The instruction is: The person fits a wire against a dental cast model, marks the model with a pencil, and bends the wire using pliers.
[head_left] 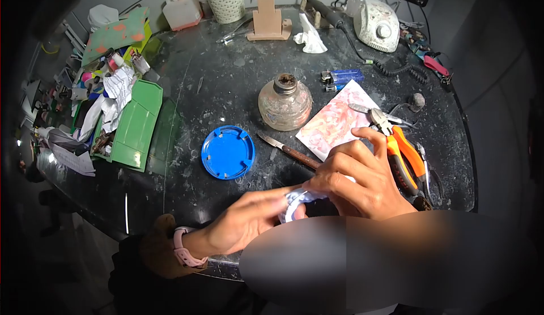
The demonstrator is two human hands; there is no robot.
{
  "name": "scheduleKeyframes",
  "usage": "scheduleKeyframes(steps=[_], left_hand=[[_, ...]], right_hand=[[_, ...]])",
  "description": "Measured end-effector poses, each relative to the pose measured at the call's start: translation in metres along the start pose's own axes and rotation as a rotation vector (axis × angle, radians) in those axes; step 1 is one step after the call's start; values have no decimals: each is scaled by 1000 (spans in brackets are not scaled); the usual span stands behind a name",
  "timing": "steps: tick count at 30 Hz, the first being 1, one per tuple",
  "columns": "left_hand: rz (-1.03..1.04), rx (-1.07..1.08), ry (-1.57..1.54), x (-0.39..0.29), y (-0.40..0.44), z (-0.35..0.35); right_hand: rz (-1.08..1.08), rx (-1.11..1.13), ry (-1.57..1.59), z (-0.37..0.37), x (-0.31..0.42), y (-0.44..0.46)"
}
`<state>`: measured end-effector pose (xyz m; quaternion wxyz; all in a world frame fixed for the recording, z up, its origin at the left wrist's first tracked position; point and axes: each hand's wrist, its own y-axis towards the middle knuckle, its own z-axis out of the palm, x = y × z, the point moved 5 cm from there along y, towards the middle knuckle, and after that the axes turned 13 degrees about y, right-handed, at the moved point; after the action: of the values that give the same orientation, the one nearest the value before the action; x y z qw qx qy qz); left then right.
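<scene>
Noted one pale, glossy, curved piece (294, 201) at six o'clock over the worktop (192, 105), grasped between the left hand (243, 218) and the right hand (360, 182), fingers of both bent about it. Counted outward from that piece: at ten o'clock, one shallow, round, blue plastic lid (228, 152); at twelve, one squat, stained glass bottle (285, 105) and one wood-handled knife (297, 156); at two, one pair of orange-and-black-gripped pliers (412, 150).

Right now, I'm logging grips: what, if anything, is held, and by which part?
A white curved piece: the left hand holds it by its left end; the right hand is at its right end, grip hidden.
</scene>
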<state>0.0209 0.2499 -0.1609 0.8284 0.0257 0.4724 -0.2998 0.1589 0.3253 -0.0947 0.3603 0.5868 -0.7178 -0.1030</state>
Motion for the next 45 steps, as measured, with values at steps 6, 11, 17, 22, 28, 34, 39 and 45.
scheduleKeyframes(steps=[6,11,17,22,28,34,39,45], left_hand=[[21,-300,660,-17,-4,0],[550,-481,1357,-34,-2,18],[939,-623,1317,-56,-44,67],[1139,-573,1069,-34,-74,110],[1407,-604,821,-1,-74,114],[1310,-586,344,23,-62,130],[1316,-608,328,26,-63,148],[1402,-765,566,34,-75,164]], right_hand=[[-34,-118,-92,-16,8,3],[-40,-280,-154,-34,36,6],[58,-416,-206,-51,93,-23],[110,-520,-225,-47,134,-52],[92,-618,-100,-39,158,-74],[-144,-1084,280,-13,151,-89],[-283,-1251,281,-3,152,-88],[-366,-1350,221,6,171,-92]])
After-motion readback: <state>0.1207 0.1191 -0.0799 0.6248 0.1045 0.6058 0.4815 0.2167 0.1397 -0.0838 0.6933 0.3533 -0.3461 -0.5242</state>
